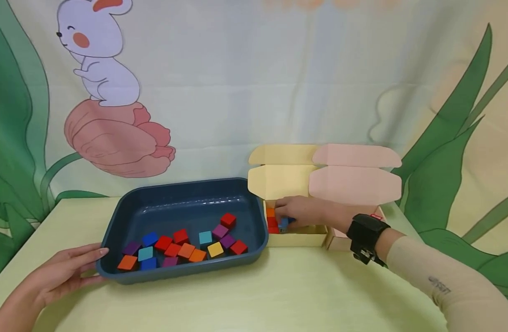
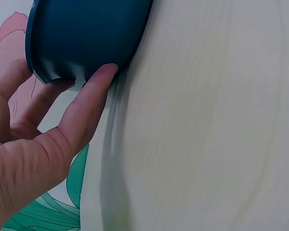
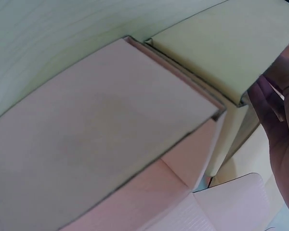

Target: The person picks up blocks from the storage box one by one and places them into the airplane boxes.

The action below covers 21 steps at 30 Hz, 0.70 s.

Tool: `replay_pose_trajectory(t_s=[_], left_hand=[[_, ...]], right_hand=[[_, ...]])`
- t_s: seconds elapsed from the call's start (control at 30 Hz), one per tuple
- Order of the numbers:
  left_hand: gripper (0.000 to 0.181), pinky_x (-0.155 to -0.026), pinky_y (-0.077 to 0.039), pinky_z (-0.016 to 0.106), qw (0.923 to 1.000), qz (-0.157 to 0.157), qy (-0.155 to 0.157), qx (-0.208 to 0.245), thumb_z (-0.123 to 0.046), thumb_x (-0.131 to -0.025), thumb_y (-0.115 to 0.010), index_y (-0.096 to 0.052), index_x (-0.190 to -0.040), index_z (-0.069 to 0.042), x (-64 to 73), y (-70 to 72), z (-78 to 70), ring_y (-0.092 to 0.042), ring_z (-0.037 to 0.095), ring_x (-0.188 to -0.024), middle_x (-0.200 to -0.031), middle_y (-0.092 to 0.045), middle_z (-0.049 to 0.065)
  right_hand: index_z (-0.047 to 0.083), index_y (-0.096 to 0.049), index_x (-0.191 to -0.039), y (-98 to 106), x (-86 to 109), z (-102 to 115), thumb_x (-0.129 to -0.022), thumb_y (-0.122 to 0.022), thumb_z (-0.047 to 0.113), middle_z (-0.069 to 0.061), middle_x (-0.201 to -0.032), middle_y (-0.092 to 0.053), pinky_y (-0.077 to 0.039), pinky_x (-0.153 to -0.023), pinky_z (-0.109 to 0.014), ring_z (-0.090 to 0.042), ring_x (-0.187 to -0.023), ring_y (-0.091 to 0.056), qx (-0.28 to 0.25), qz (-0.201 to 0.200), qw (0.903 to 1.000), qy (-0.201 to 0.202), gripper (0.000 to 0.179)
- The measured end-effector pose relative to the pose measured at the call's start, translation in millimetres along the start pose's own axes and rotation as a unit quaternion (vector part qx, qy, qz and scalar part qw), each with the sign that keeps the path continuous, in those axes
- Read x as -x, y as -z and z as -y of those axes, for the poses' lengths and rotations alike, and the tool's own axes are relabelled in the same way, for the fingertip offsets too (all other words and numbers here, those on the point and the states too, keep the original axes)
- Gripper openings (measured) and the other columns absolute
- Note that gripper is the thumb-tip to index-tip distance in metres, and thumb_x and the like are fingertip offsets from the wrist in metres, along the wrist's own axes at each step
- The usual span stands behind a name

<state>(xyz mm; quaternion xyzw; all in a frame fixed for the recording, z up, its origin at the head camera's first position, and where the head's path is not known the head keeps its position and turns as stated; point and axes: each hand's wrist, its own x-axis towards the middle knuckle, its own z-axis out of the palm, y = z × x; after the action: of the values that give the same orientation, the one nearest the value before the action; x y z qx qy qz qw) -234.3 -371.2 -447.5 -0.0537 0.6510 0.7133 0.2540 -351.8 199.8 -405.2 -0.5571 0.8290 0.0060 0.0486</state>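
A dark blue tray (image 1: 183,275) holds several coloured cubes, among them a yellow cube (image 1: 215,249). At its left end my left hand (image 1: 69,272) grips the tray, with fingers at the rim and the thumb against the outer wall. My right hand (image 1: 304,211) reaches into the open yellow box (image 1: 297,240), and its fingers hold a blue cube (image 1: 283,224). Beside those fingers, red and orange cubes (image 1: 272,220) lie at the box's left side. In the right wrist view the box wall hides the fingertips and the cube.
An open pink box (image 1: 339,242) stands right of the yellow box, under my right forearm. Both raised lids, including the pink lid (image 1: 355,184), lean toward the printed backdrop (image 1: 237,92). The pale table (image 1: 254,299) extends in front of the tray.
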Motion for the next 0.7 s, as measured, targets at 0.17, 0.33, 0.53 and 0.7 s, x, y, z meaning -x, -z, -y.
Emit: replay_pose_trajectory(t_s=[0.17, 0.33, 0.53, 0.7], left_hand=[[0.050, -0.094, -0.058, 0.047, 1.0000, 0.001, 0.001, 0.006, -0.016, -0.107, -0.055, -0.040, -0.149, 0.006, -1.2, 1.3, 0.5, -0.070, 0.012, -0.104, -0.113, -0.067, -0.009], [0.022, -0.094, -0.058, 0.047, 0.9995, 0.020, -0.004, 0.023, -0.014, -0.107, -0.054, -0.066, -0.126, -0.010, -2.1, 1.3, 1.7, -0.070, 0.014, -0.105, -0.114, -0.069, -0.007], [0.043, -0.094, -0.058, 0.048, 1.0000, -0.001, 0.001, 0.009, -0.016, -0.107, -0.056, -0.046, -0.145, 0.003, -1.3, 0.8, 0.6, -0.070, 0.014, -0.103, -0.113, -0.068, -0.008], [0.043, -0.093, -0.058, 0.048, 0.9999, -0.008, -0.001, 0.011, -0.016, -0.106, -0.056, -0.047, -0.145, 0.002, -0.8, 0.0, 0.9, -0.070, 0.014, -0.103, -0.112, -0.069, -0.007]], right_hand=[[0.007, -0.070, -0.101, 1.9, 2.2, 2.5, -0.084, -0.085, 0.011, -0.008, -0.107, -0.061, -0.057, -0.085, -0.027, -0.021, -0.096, -0.060, 0.000, 0.002, 1.0000, -0.007, 0.023], [0.006, -0.071, -0.100, 13.6, -0.3, 6.4, -0.086, -0.082, 0.008, -0.009, -0.106, -0.063, -0.056, -0.082, -0.027, -0.021, -0.093, -0.061, 0.003, 0.005, 1.0000, 0.001, 0.018], [0.008, -0.072, -0.111, 46.4, -32.4, 22.3, -0.093, -0.075, 0.008, -0.008, -0.114, -0.066, -0.056, -0.085, -0.025, -0.023, -0.101, -0.065, -0.053, 0.008, 0.9985, -0.015, 0.019], [0.012, -0.070, -0.123, 63.5, -82.9, 36.5, -0.095, -0.074, 0.017, -0.005, -0.125, -0.065, -0.054, -0.095, -0.025, -0.019, -0.113, -0.061, -0.044, 0.067, 0.9954, -0.052, 0.028]])
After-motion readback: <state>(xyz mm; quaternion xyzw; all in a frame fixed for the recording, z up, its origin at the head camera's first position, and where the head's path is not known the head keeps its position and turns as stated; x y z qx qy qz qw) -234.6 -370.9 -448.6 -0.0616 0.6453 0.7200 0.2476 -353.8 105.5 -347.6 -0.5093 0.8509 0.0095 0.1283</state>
